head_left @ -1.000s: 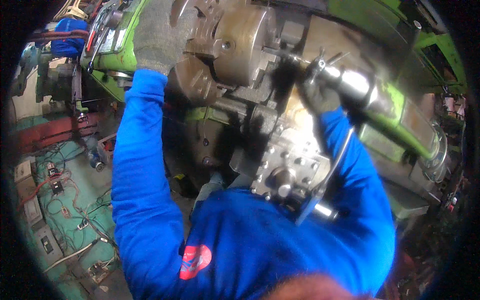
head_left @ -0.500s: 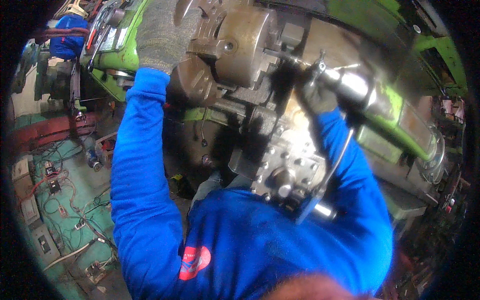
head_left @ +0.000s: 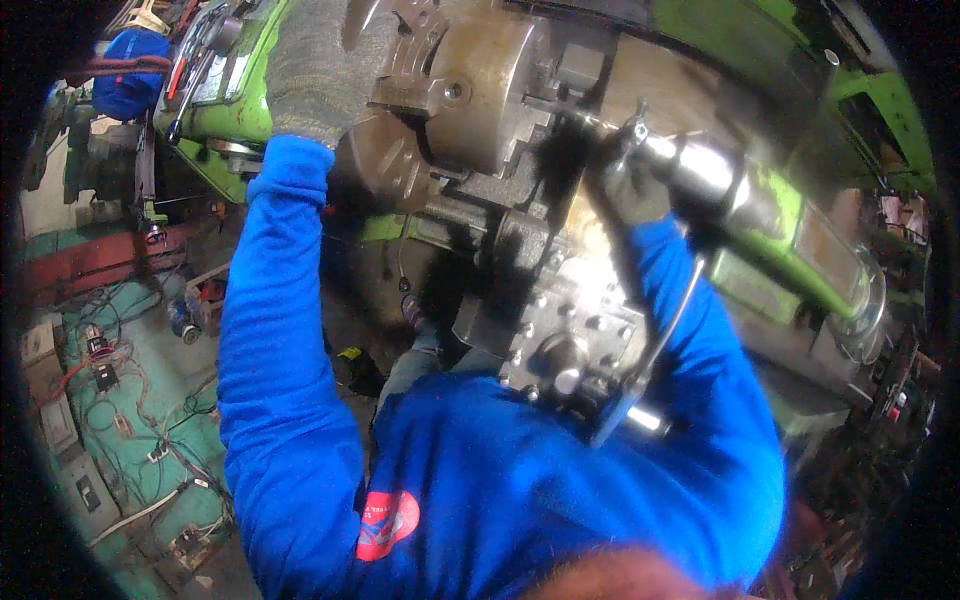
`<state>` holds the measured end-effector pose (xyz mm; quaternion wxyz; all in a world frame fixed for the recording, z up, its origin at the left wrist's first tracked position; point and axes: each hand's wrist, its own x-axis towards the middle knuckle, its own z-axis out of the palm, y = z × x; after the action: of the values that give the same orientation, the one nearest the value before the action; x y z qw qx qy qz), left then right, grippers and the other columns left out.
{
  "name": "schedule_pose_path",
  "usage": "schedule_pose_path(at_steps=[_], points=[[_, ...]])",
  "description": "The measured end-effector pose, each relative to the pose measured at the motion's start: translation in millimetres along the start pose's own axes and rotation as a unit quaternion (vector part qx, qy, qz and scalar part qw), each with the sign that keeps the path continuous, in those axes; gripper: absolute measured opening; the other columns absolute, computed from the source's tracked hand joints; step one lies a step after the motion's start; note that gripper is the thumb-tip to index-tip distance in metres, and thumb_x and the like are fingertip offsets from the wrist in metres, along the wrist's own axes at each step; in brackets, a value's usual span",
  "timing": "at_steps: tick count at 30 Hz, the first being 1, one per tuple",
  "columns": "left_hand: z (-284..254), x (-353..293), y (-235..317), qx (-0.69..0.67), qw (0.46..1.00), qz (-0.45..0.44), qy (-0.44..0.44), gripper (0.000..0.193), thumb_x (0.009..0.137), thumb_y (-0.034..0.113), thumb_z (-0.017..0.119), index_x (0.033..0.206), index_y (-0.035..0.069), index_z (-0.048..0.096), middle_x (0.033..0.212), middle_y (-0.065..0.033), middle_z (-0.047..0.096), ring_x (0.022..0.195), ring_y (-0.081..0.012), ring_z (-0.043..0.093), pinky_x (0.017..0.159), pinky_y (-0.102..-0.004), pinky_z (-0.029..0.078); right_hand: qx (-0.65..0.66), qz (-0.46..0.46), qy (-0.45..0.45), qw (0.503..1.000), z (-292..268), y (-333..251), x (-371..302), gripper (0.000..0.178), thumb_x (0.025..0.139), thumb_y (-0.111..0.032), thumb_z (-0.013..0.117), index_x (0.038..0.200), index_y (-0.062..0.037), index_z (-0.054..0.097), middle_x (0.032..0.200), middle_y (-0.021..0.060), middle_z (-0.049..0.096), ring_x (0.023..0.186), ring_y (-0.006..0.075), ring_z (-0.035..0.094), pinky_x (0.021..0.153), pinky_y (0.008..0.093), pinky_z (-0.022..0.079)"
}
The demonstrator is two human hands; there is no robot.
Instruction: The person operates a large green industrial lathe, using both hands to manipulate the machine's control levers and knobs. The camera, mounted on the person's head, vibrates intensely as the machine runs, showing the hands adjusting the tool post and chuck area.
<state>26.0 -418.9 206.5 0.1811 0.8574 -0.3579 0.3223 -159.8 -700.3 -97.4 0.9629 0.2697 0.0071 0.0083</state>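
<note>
**Fingers mostly hidden in both gloves**

Your right hand (head_left: pixel 638 192) is curled in shadow, its fingers just below a small metal handle (head_left: pixel 638 130); you seem to reach for or touch it, but I cannot tell whether they are clamped or apart. Your left hand (head_left: pixel 325 75) runs up to the top of the view, fingers out of sight, so their spread cannot be told either. You wear grey knitted gloves, coarse and flecked with yellow at the left wrist.

Right of your right fingers sits a smooth silver cylinder (head_left: pixel 708 175), shining hard, set into a green housing (head_left: pixel 800 235) with worn paint. To their left, a thin rod (head_left: pixel 580 117) points toward the thick, brownish round chuck (head_left: pixel 485 90), its rim glossy and pierced by a round socket. Nearer your body than those fingers stands a square, bolt-studded tool post (head_left: pixel 575 350) with a slender, curved lever (head_left: pixel 680 308) beside it.
</note>
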Motion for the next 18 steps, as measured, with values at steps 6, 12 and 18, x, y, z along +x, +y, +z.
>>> schedule_pose_path(at_steps=[6, 12, 18], points=[[11, 4, -18, 0.005, 0.999, 0.029, -0.04, 0.041, 0.084, 0.018, 0.071, 0.121, 0.005, 0.063, 0.118, -0.0174, 0.065, 0.11, -0.0355, 0.062, 0.098, -0.0427, 0.049, -0.026, -0.004, 0.001, 1.0, -2, -5, 1, 0.038, 0.11, -0.019, 0.033, 0.136, 0.0034, 0.047, 0.137, 0.0206, 0.054, 0.127, 0.0325, 0.053, 0.108, 0.0488, 0.045], [4, -1, -7, -0.015, 0.999, 0.025, 0.027, 0.039, 0.084, 0.019, 0.071, 0.12, 0.004, 0.063, 0.117, -0.018, 0.065, 0.109, -0.0365, 0.063, 0.097, -0.0434, 0.05, 0.022, 0.001, 0.012, 1.0, 5, 2, 3, 0.037, 0.109, -0.02, 0.034, 0.134, 0.0024, 0.05, 0.134, 0.0211, 0.056, 0.122, 0.0326, 0.056, 0.102, 0.0458, 0.05], [-5, 1, 0, -0.005, 1.0, 0.006, 0.001, 0.038, 0.085, 0.019, 0.07, 0.119, 0.004, 0.063, 0.116, -0.0184, 0.065, 0.108, -0.0374, 0.062, 0.096, -0.0444, 0.05, -0.074, -0.027, 0.017, 0.997, 3, 1, 9, 0.039, 0.108, -0.024, 0.032, 0.133, -0.0015, 0.053, 0.128, 0.0191, 0.059, 0.114, 0.0327, 0.059, 0.093, 0.0451, 0.055]])
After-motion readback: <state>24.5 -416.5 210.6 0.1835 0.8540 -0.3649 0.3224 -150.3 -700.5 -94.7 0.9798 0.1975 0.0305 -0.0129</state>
